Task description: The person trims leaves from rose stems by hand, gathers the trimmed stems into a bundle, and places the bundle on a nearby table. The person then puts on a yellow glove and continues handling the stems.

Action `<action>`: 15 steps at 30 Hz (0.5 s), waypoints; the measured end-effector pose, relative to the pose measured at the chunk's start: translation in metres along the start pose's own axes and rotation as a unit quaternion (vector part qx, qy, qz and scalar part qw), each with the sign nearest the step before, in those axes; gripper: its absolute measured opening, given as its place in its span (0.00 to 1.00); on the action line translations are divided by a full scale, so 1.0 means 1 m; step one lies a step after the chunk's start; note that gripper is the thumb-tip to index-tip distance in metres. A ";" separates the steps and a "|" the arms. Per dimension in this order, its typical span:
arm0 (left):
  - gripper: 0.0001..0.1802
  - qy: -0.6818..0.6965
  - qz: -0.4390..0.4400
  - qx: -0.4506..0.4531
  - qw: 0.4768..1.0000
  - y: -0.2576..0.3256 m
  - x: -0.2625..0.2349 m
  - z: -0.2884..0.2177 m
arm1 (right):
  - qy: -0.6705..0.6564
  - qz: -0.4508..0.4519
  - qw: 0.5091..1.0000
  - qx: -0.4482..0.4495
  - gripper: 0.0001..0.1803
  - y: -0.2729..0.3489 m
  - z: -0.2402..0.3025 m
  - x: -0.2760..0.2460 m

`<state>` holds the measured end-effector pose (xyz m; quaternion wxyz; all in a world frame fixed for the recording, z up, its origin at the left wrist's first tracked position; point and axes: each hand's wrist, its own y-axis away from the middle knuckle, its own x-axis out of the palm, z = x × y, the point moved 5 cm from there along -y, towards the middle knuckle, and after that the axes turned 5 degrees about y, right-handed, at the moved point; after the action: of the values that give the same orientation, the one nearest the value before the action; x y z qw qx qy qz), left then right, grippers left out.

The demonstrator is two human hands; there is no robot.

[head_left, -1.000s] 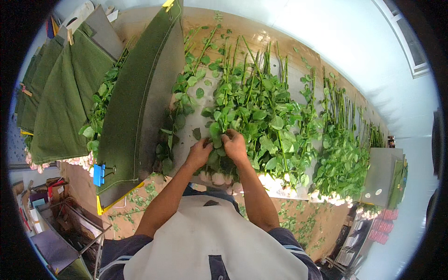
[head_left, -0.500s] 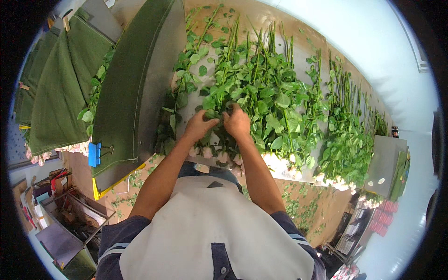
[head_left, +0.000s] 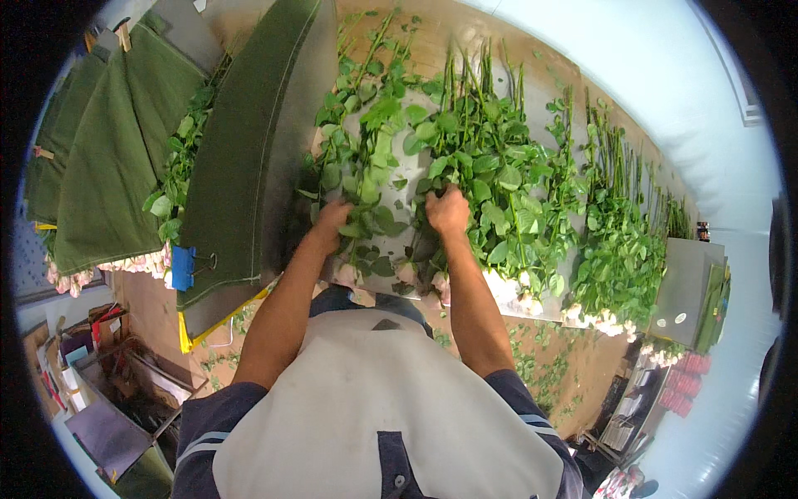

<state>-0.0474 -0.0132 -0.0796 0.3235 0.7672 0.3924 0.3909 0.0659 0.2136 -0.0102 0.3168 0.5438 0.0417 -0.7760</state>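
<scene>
Long-stemmed roses lie across a pale table [head_left: 397, 208], with pale pink blooms [head_left: 347, 274] toward me and stems pointing away. My left hand [head_left: 332, 223] is closed on a rose at the left, its fingers partly covered by leaves. To the right, my right hand [head_left: 449, 209] is closed round rose stems at the edge of a thick leafy heap of roses [head_left: 490, 158]. A bare strip of table with a few loose leaves shows between the hands. Leaves hide exactly how many stems each hand holds.
Close on my left stands a green cloth-covered panel [head_left: 241, 150] with a blue clip [head_left: 183, 268]. More green cloth [head_left: 112, 166] hangs beyond it. Further rose bunches [head_left: 619, 233] lie at the right, beside a grey board [head_left: 686, 291]. Leaves litter the floor [head_left: 540, 366].
My hands have moved apart, the left one leftward and the right one slightly rightward. Some leafy stems have shifted left, opening a gap where the table shows.
</scene>
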 end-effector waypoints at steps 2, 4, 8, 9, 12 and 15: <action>0.32 -0.142 -0.102 0.054 0.983 0.000 -0.006 -0.002 | 0.017 -0.024 0.999 -0.028 0.21 0.005 0.006 -0.002; 0.33 -0.131 -0.127 0.073 0.980 0.003 -0.001 0.000 | 0.007 -0.065 0.996 -0.053 0.19 0.014 0.015 -0.006; 0.39 -0.270 -0.175 0.176 0.930 0.021 0.012 -0.006 | -0.077 -0.129 0.970 -0.193 0.19 0.041 0.044 -0.007; 0.40 -0.314 -0.169 0.207 0.911 0.026 0.017 -0.009 | -0.105 -0.090 0.972 -0.193 0.16 0.045 0.050 0.002; 0.32 -0.369 -0.155 0.285 0.871 0.035 0.024 -0.021 | -0.200 0.004 0.963 -0.182 0.15 0.051 0.061 0.033; 0.27 -0.339 -0.098 0.229 0.907 0.031 0.021 -0.021 | -0.233 0.088 0.963 -0.103 0.16 0.039 0.061 0.067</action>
<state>-0.0466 -0.0066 -0.0374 0.2895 0.8641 0.4109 -0.0267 0.0229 0.1270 -0.0330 0.4393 0.3138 -0.0013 -0.8418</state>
